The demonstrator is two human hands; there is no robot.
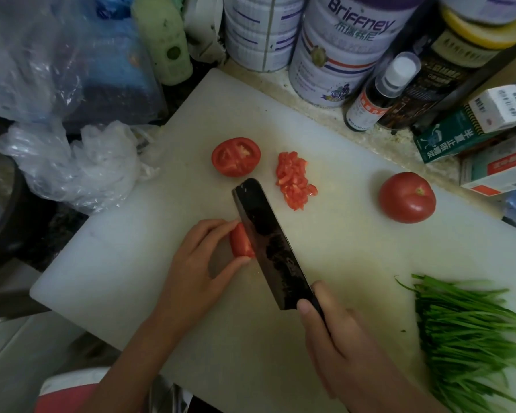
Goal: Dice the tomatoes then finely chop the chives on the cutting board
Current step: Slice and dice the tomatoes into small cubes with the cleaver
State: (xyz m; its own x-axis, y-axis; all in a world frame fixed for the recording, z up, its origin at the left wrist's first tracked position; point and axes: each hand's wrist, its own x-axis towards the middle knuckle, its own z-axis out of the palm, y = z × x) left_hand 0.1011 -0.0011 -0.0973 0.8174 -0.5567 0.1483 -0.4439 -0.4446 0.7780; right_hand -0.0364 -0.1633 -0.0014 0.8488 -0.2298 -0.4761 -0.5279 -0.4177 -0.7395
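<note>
Here, mid-way across the white plastic cutting board (116, 263), one glossy tomato wedge (239, 242) sits pinched in the left hand's (197, 263) fingers. The right hand (340, 338) grips the dark knife (265, 234) against it. Also on the board: one cut half (236, 156), one round whole tomato (407, 196), one pile of dice (294, 180), one bunch of flat chives (471, 329).

White tin (337, 49): "Briffney", Chinese characters beneath. Green box (441, 141): "半夏止咳糖浆". Other labels unreadable.
</note>
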